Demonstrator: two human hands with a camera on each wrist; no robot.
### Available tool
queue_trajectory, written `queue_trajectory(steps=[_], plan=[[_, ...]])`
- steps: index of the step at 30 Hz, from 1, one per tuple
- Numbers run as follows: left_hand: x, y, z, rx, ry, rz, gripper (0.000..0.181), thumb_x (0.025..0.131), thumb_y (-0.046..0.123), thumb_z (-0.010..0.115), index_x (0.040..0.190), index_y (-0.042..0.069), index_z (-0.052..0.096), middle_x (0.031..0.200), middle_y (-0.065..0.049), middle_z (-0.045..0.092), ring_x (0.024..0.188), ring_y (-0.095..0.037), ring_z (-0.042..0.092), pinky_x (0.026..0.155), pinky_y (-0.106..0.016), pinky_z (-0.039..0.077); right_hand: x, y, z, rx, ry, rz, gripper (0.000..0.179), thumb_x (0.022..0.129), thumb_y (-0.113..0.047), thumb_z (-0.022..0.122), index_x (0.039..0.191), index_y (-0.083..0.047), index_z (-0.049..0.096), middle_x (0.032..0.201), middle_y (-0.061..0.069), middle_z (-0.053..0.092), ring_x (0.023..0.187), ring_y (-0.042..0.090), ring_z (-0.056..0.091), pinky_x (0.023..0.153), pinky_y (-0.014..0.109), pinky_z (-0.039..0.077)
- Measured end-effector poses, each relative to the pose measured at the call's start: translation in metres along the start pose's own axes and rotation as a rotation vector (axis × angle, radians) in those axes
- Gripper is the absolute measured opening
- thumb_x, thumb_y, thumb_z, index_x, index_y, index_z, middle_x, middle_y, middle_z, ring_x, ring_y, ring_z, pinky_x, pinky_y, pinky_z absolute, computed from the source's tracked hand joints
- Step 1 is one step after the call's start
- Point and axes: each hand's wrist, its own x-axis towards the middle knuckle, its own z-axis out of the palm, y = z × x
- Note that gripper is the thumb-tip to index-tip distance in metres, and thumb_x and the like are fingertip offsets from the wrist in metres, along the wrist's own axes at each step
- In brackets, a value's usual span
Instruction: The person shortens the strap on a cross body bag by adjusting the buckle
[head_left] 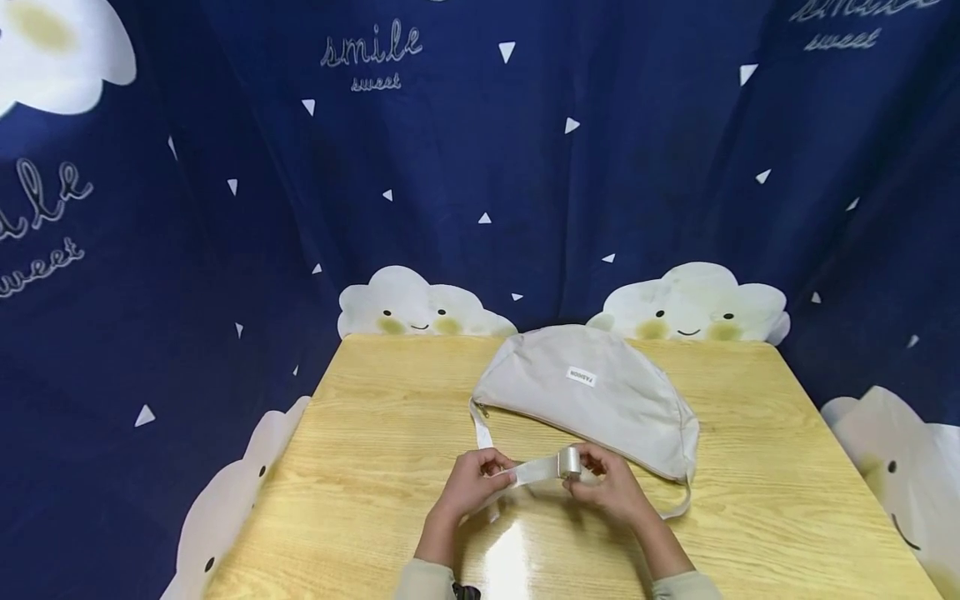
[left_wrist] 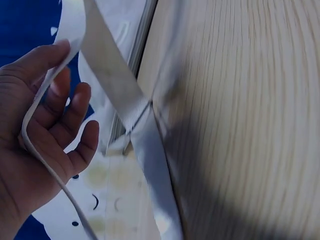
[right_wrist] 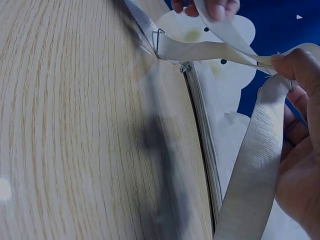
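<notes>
Pinched by left hand (head_left: 471, 485) and right hand (head_left: 613, 493), a pale strap (head_left: 536, 472) ran between them; the bag (head_left: 592, 400) reached the tabletop's (head_left: 337, 475) far edge.

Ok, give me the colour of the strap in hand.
The strap is off-white, with a fine woven texture; it shows best in the right wrist view.

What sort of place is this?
Probably a makeshift indoor recording corner, home or studio unclear: a wood-grain table, navy cloud-print fabric hung round three sides, and a pale bag on the tabletop.
</notes>
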Motion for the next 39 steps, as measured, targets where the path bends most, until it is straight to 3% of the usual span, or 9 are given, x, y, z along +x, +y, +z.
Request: queue_trajectory(steps=[5, 9, 12, 16, 21, 24, 28, 39], plan=[[-0.003, -0.007, -0.008, -0.019, -0.037, -0.024, 0.008, 0.080, 0.015, 0.073, 0.084, 0.009, 0.069, 0.071, 0.005, 0.059, 0.066, -0.009, 0.053, 0.060, -0.024, 0.044, 0.002, 0.002, 0.000, 0.025, -0.008, -0.007, 0.041, 0.067, 0.008, 0.076, 0.105, 0.004, 0.062, 0.082, 0.011, 0.064, 0.074, 0.033, 0.056, 0.065, 0.031, 0.046], [-0.006, 0.011, -0.010, -0.032, -0.114, -0.053, 0.015, 0.080, 0.007, 0.072, 0.093, 0.003, 0.067, 0.076, -0.002, 0.060, 0.068, -0.013, 0.053, 0.061, -0.023, 0.044, 0.003, 0.002, 0.001, 0.026, -0.016, -0.023, 0.041, 0.067, 0.008, 0.076, 0.106, 0.003, 0.061, 0.083, 0.010, 0.064, 0.074, 0.033, 0.057, 0.064, 0.030, 0.046], [-0.003, 0.014, -0.009, -0.031, -0.172, -0.075, 0.019, 0.079, 0.007, 0.073, 0.097, 0.002, 0.067, 0.077, -0.003, 0.060, 0.068, -0.014, 0.054, 0.061, -0.024, 0.044, 0.005, -0.001, 0.002, 0.020, -0.027, -0.027, 0.041, 0.067, 0.007, 0.076, 0.106, 0.003, 0.061, 0.083, 0.010, 0.064, 0.075, 0.033, 0.057, 0.066, 0.032, 0.045], [0.006, 0.003, -0.001, -0.020, -0.201, -0.068, 0.019, 0.078, 0.014, 0.074, 0.095, 0.007, 0.069, 0.077, 0.003, 0.061, 0.068, -0.010, 0.056, 0.062, -0.024, 0.046, 0.005, -0.002, 0.003, 0.023, -0.035, -0.020, 0.042, 0.068, 0.007, 0.076, 0.107, 0.003, 0.061, 0.083, 0.010, 0.064, 0.076, 0.034, 0.056, 0.067, 0.034, 0.045], [0.011, 0.016, 0.009, -0.096, -0.173, -0.068, 0.016, 0.080, 0.007, 0.071, 0.094, 0.003, 0.068, 0.078, 0.001, 0.062, 0.071, -0.013, 0.055, 0.063, -0.024, 0.046, 0.006, 0.000, 0.002, 0.029, -0.023, -0.032, 0.043, 0.067, 0.008, 0.076, 0.107, 0.002, 0.062, 0.084, 0.009, 0.064, 0.077, 0.023, 0.057, 0.069, 0.035, 0.046], [0.011, 0.031, 0.010, -0.142, -0.129, -0.029, 0.016, 0.079, 0.000, 0.069, 0.095, -0.002, 0.067, 0.078, -0.004, 0.061, 0.070, -0.015, 0.055, 0.062, -0.024, 0.046, 0.006, 0.000, 0.001, 0.032, -0.014, -0.056, 0.043, 0.066, 0.009, 0.076, 0.107, 0.003, 0.061, 0.083, 0.009, 0.063, 0.077, 0.019, 0.057, 0.068, 0.035, 0.047], [0.009, 0.050, 0.009, -0.111, -0.086, 0.027, 0.016, 0.079, -0.001, 0.070, 0.094, -0.004, 0.066, 0.076, -0.007, 0.061, 0.066, -0.013, 0.054, 0.060, -0.022, 0.045, 0.006, 0.002, 0.001, 0.034, -0.013, -0.078, 0.043, 0.066, 0.010, 0.075, 0.106, 0.004, 0.061, 0.083, 0.009, 0.063, 0.077, 0.018, 0.057, 0.067, 0.035, 0.048], [0.006, 0.056, 0.015, -0.067, -0.007, 0.077, 0.008, 0.080, -0.003, 0.068, 0.088, -0.004, 0.067, 0.072, -0.011, 0.062, 0.064, -0.015, 0.054, 0.059, -0.022, 0.045, 0.005, 0.003, 0.002, 0.031, -0.015, -0.053, 0.044, 0.065, 0.009, 0.075, 0.106, 0.002, 0.062, 0.083, 0.007, 0.063, 0.076, 0.022, 0.057, 0.068, 0.036, 0.047]])
